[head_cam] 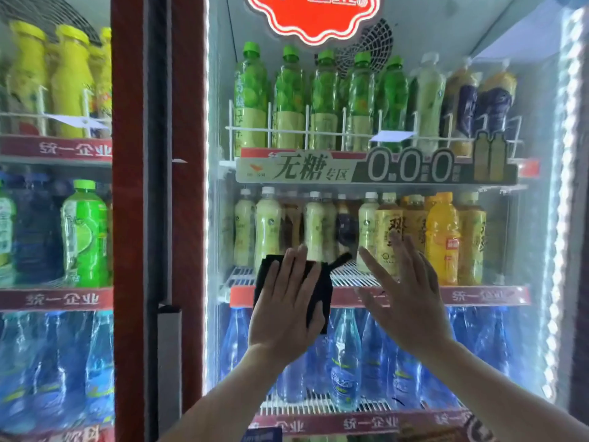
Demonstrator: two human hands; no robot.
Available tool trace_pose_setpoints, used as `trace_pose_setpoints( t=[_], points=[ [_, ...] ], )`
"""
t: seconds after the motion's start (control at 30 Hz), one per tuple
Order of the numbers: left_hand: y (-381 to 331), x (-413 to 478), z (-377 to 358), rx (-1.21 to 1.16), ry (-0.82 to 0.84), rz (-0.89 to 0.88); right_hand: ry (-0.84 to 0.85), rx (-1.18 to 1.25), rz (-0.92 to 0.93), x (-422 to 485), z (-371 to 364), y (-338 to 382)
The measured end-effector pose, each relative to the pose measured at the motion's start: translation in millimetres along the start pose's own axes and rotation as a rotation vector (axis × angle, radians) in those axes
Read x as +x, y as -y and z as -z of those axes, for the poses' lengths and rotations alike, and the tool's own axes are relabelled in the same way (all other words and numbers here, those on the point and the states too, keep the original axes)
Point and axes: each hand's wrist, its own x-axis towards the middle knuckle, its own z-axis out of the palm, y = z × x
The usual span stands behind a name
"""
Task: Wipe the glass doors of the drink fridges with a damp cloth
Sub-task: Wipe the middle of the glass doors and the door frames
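Two-handed at glass door [535, 237] | pressing cloth [323, 295] flat with left hand [287, 301], fingers straight | right hand [404, 291] spread, released, 3 o'clock of cloth

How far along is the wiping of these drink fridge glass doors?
Done: no streaks or wet patches tell what has been wiped. In hand: the left hand presses a black cloth flat on the lit right-hand fridge's glass door at middle-shelf height; the right hand, blurred, is open beside it. Left, as far as shows: that door's top and bottom, and the neighbouring fridge's glass door.
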Motion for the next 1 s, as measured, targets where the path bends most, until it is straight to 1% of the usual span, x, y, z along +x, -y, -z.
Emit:
trace_pose_setpoints(
  t=[0.13, 0.23, 0.3, 0.37, 0.53, 0.63, 0.7, 0.83, 1.0],
  points=[
    [5.4, -7.8, 1.6, 0.075, 0.066, -0.122, 0.066, -0.005, 0.027, 2.7, 3.3, -9.7],
    [20.6, 3.2, 9.7, 0.105, 0.082, -0.218, 0.057, -0.003, 0.042, 2.2, 8.4, -18.5],
    [28.3, 21.6, 16.8, 0.124, 0.082, -0.247, 0.039, 0.002, 0.045, -0.6, 11.4, -24.0],
    [31.8, 53.5, 22.7, 0.138, 0.070, -0.211, 0.022, 0.012, 0.041, -2.6, 14.2, -31.5],
    [17.5, 135.1, 33.0, 0.093, 0.027, -0.021, -0.012, 0.040, -0.023, -3.8, 24.4, -63.6],
    [-3.1, 144.4, 28.0, 0.054, -0.012, 0.113, -0.036, 0.051, -0.095, -5.8, 28.1, -84.3],
    [-15.4, 138.2, 22.2, 0.046, -0.034, 0.157, -0.033, 0.046, -0.151, -7.7, 26.1, -94.9],
    [-40.5, 116.1, 8.0, 0.013, -0.039, 0.158, -0.001, 0.051, -0.180, -12.5, 17.9, -107.6],
    [-82.4, 68.2, -13.2, 0.036, 0.032, 0.044, -0.003, 0.012, -0.154, -16.1, 12.1, -110.7]
  ],
)
